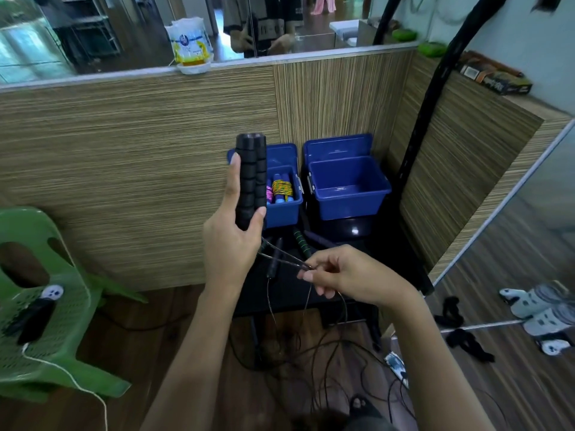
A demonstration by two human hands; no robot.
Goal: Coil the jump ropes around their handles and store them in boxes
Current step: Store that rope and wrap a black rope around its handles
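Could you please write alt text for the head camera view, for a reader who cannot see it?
The left hand holds two black foam handles upright while the right hand pinches their thin cord. Behind stand two open blue boxes, one holding coiled ropes, one empty.

A single head-worn view looks forward and down, close over both hands.

Left hand (231, 241) raised in front, forearm rising from lower centre, palm turned toward the camera. Fingers and thumb curl round the lower end of two black ribbed foam handles (251, 178) held upright side by side; index finger lies straight along their left edge. Right hand (340, 275) lower and to the right, forearm coming in from lower right. Thumb and fingertips pinch a thin dark wire rope (286, 255); remaining fingers loosely curled.
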